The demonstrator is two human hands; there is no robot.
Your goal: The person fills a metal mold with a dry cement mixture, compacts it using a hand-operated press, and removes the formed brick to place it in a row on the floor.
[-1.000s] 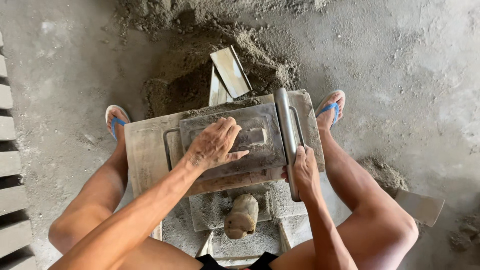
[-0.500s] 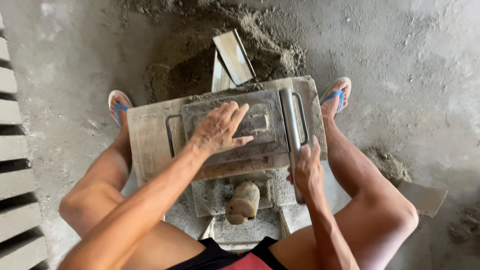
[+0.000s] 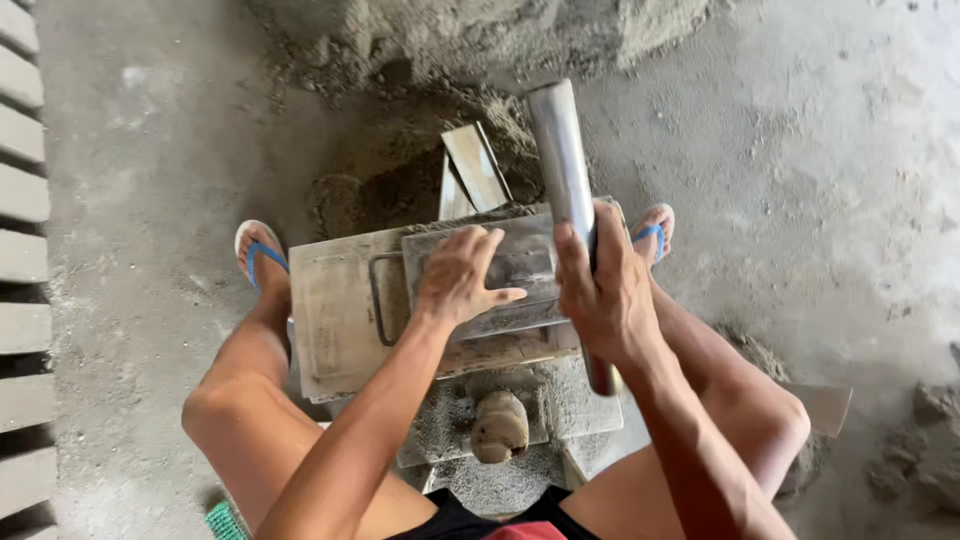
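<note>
left hand pressed flat, fingers spread, on the metal mould plate; right hand wrapped round the steel pipe lever, raised just beside. best kept steady under the palm, lever swung smoothly, fingers clear of the hinge.

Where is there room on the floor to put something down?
Bare floor lies between the row of blocks and the left foot, and right of the sand pile. It is crowded around the mold, where left hand and right hand grip the pipe.
</note>
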